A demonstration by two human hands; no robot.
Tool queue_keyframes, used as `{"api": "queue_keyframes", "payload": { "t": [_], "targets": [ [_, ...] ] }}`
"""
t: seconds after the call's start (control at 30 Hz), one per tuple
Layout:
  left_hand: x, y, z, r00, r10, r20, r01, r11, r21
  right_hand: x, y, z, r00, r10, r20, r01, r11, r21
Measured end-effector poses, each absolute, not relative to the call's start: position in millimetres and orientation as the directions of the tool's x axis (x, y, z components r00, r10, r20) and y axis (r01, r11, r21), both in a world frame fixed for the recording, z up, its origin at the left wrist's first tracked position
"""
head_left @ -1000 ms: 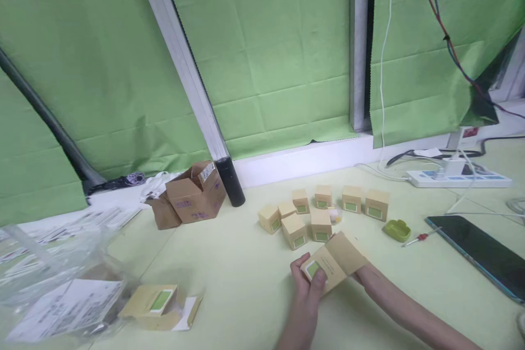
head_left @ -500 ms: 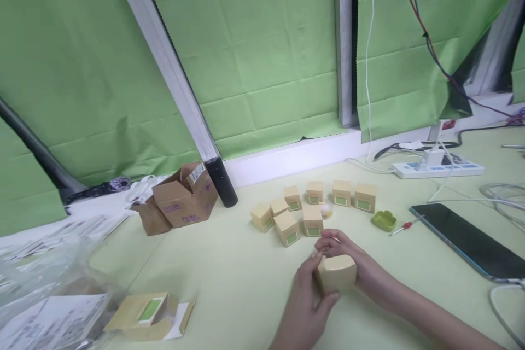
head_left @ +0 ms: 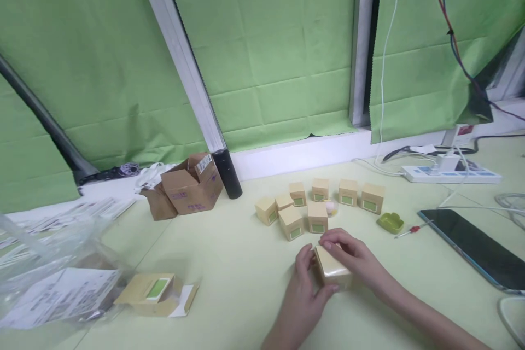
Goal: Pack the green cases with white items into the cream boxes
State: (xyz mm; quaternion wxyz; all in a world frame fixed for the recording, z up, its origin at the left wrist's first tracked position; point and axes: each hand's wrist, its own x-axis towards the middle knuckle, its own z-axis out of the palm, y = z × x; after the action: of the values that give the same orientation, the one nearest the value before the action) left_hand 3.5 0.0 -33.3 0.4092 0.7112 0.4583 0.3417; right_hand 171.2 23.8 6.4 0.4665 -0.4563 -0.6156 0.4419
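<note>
A small tan box (head_left: pixel 334 270) is held between both hands low over the pale table, right of centre. My left hand (head_left: pixel 305 290) grips its left side, thumb along the near lower edge. Lying over its top and right side is my right hand (head_left: pixel 355 257), fingers bent at the far edge. Just beyond the hands stand several similar tan boxes with green labels, one of them (head_left: pixel 318 217) nearest to my fingers. A small round pink and yellow item (head_left: pixel 330 208) sits among them.
An opened tan box (head_left: pixel 151 292) and clear plastic packaging (head_left: pixel 61 290) lie at left. Behind are a brown carton (head_left: pixel 192 188) and a black cylinder (head_left: pixel 227 174). At right are a green dish (head_left: pixel 390 222), a red-handled tool (head_left: pixel 414 228), a phone (head_left: pixel 476 246) and a power strip (head_left: pixel 451 174).
The held box has turned and tilted, and my right hand has come over its top. The view has shifted slightly, moving the surroundings to the right.
</note>
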Motion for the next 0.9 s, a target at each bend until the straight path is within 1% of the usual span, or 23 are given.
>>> {"api": "queue_keyframes", "payload": {
  "t": [0.2,0.3,0.4,0.43,0.5,0.57,0.6,0.67,0.77,0.83,0.9],
  "targets": [
    [3.0,-0.6,-38.4,0.367,0.918,0.149,0.399,-0.300,0.866,170.7,23.6,9.6,-0.184,0.965,0.186,0.130,0.212,-0.969],
    [3.6,-1.3,-35.9,0.361,0.922,0.141,0.429,-0.298,0.853,167.9,26.0,0.1,-0.133,0.979,0.153,0.135,0.171,-0.976],
    [2.2,1.7,-28.1,0.422,0.889,0.179,0.466,-0.382,0.798,166.3,31.2,-13.8,-0.079,0.987,0.137,0.111,0.145,-0.983],
    [1.0,3.9,-24.8,0.438,0.879,0.187,0.483,-0.406,0.776,167.7,34.7,-17.5,-0.081,0.984,0.159,0.150,0.170,-0.974],
    [-2.3,9.3,-18.6,0.408,0.892,0.192,0.543,-0.407,0.735,175.3,45.7,-21.6,-0.092,0.967,0.239,0.314,0.256,-0.914],
    [-5.1,14.4,-14.5,0.307,0.931,0.198,0.624,-0.354,0.697,188.8,62.6,-20.9,-0.104,0.945,0.310,0.499,0.319,-0.806],
    [-5.9,16.1,-13.5,0.250,0.945,0.209,0.658,-0.325,0.680,196.7,72.7,-19.1,-0.102,0.938,0.331,0.547,0.331,-0.769],
    [-5.9,17.0,-12.7,0.166,0.955,0.247,0.700,-0.291,0.652,210.8,93.7,-14.3,-0.125,0.924,0.360,0.612,0.358,-0.705],
    [-6.2,12.7,-9.3,0.129,0.938,0.321,0.728,-0.309,0.612,219.5,119.8,-10.0,-0.231,0.908,0.350,0.660,0.411,-0.629],
    [-13.4,8.1,-1.5,0.107,0.928,0.358,0.766,-0.306,0.565,217.5,129.2,-11.2,-0.293,0.900,0.323,0.661,0.435,-0.612],
    [-32.2,2.4,11.3,0.047,0.924,0.379,0.838,-0.243,0.489,215.2,131.4,-14.9,-0.317,0.899,0.301,0.646,0.437,-0.626]
  ]
}}
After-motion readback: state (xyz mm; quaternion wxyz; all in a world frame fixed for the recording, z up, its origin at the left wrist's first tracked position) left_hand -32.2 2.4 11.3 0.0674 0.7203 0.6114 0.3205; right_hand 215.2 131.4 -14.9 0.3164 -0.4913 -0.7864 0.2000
